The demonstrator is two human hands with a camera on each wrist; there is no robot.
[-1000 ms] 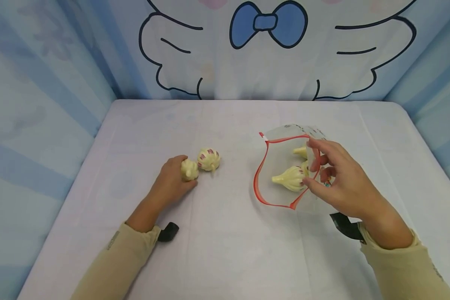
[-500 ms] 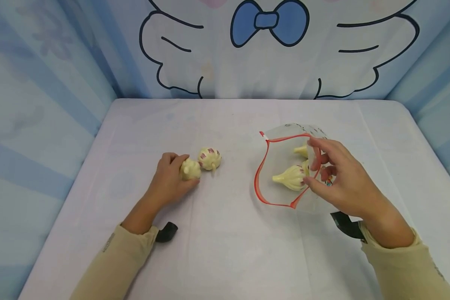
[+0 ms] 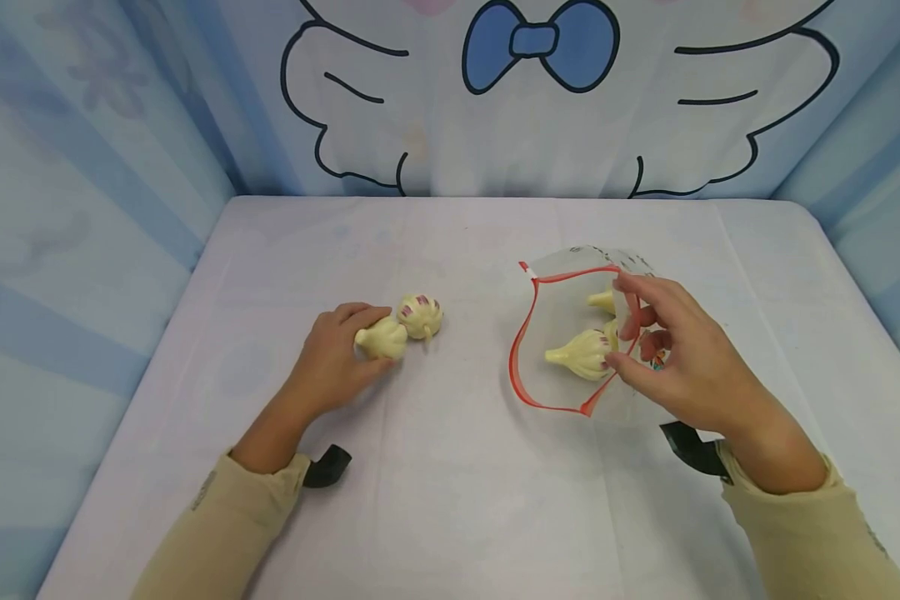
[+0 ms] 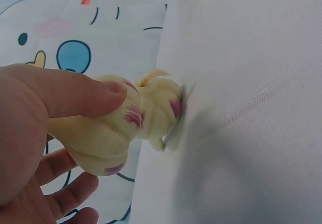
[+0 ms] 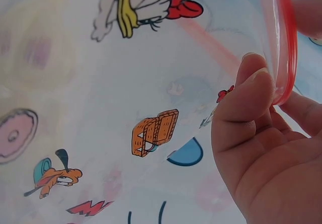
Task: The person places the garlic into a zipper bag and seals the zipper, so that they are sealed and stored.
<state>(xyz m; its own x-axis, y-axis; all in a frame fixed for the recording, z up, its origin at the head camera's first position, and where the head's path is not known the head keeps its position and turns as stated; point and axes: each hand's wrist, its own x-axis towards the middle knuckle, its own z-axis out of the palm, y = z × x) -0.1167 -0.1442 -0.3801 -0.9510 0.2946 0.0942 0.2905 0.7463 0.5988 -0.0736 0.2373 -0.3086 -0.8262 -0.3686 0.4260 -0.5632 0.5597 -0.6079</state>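
My left hand (image 3: 337,354) grips a pale garlic bulb (image 3: 382,340) between thumb and fingers, its stem pointing left in the head view. Right beside it lies a second garlic bulb (image 3: 421,317) with purple streaks; in the left wrist view the held garlic bulb (image 4: 98,138) overlaps it. With thumb and fingertips, my right hand (image 3: 690,354) pinches the rim of a clear zip bag (image 3: 521,367), whose red-edged mouth gapes toward the left. Inside show a garlic bulb (image 3: 581,356) and parts of others, partly hidden behind my fingers. Cartoon prints cover the bag (image 5: 115,93).
Under everything is a white-covered table (image 3: 450,483). A curtain (image 3: 435,108) with a cartoon figure and blue bow hangs behind its far edge, and blue-white curtains flank both sides. A black strap end (image 3: 328,467) sticks out at the left cuff.
My left hand has turned the held garlic bulb so its stem swings to the left, and the wrist has shifted slightly left. The right hand and bag stay put.
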